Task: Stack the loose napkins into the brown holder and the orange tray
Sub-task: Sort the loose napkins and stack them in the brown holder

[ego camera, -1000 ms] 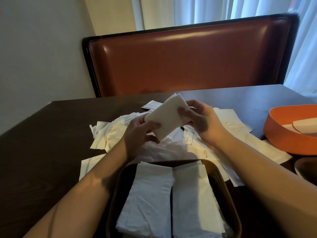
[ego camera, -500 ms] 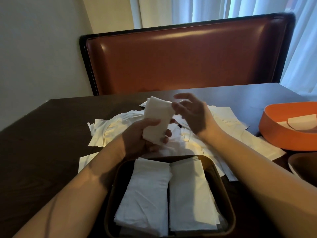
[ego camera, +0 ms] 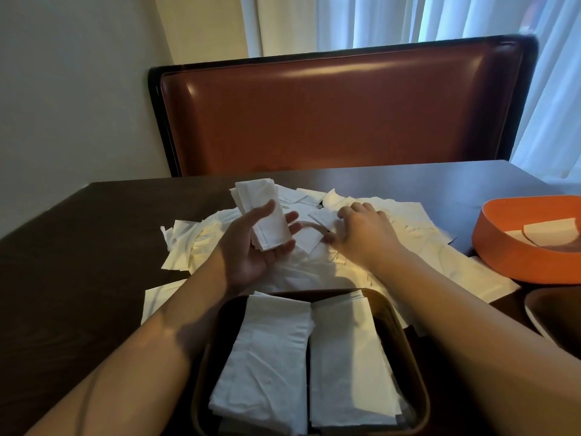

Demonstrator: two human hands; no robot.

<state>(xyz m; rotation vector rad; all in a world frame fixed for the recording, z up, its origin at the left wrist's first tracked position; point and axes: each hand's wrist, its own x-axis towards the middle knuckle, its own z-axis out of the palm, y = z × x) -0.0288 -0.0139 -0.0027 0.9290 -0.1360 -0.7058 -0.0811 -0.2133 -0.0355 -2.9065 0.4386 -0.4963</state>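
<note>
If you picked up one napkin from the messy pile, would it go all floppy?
Probably floppy: the loose napkins lie crumpled and draped on the table. Likely very light, being thin paper. The folded napkin in the left hand stands up, so folding seems to stiffen it.

Dark wooden table (ego camera: 78, 247) — red-brown padded bench back (ego camera: 339, 118) behind, pale curtains (ego camera: 377, 20).

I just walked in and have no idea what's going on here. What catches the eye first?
Probably the heap of loose white napkins spread across the middle of the dark table. Above it, the left hand holds a small folded stack, while the right hand reaches into the heap. Nearest the camera a brown holder holds two neat piles, and an orange tray sits at the right edge.
</note>
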